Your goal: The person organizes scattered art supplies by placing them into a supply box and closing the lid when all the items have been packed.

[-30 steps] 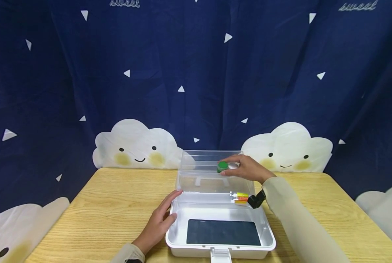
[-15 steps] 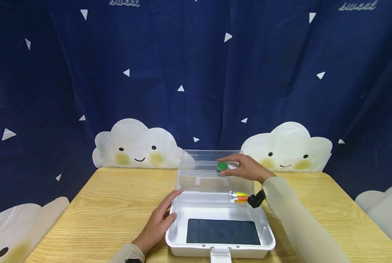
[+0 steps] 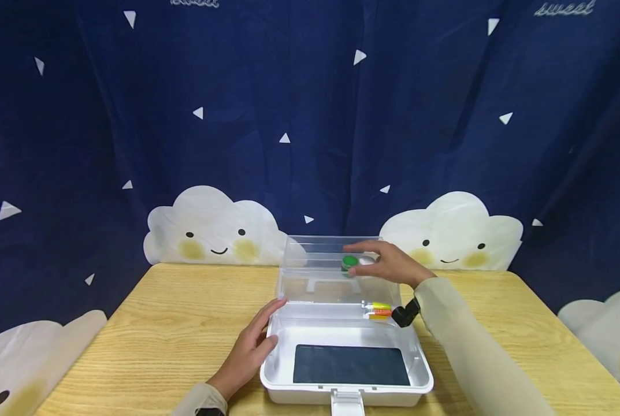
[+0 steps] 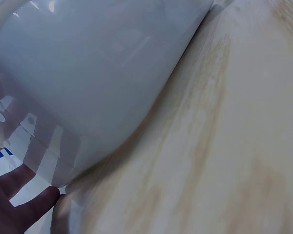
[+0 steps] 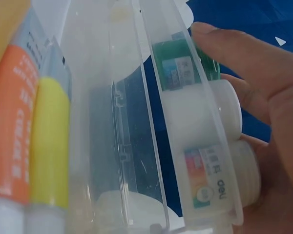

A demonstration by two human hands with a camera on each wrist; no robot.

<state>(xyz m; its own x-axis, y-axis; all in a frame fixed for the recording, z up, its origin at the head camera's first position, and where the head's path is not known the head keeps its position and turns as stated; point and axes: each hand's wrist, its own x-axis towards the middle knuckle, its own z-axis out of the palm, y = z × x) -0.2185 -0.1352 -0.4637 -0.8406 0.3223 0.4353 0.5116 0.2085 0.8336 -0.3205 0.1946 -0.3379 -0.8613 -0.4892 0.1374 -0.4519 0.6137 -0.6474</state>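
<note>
A white box (image 3: 351,395) stands with its clear lid raised. Inside a clear compartment at the back sit a green jar (image 3: 349,263) and white-lidded jars (image 3: 366,263); the right wrist view shows the green jar (image 5: 178,63) beside pale ones (image 5: 195,112). My right hand (image 3: 390,264) reaches over them, index finger and thumb spread around the green jar; contact is unclear. In the right wrist view that hand (image 5: 278,102) lies right of the jars. My left hand (image 3: 247,352) rests with extended fingers on the box's left edge; its fingertips touch the box in the left wrist view (image 4: 27,204).
Yellow and orange paint tubes (image 3: 378,311) lie at the right of the middle tray. A dark rectangular panel (image 3: 350,365) is in the box's base. The wooden table (image 3: 185,323) extends to both sides, with a dark blue curtain (image 3: 310,115) behind.
The index finger of my right hand has lifted and spread slightly from the green jar, which has shifted a little left. My left hand stays at the box's edge.
</note>
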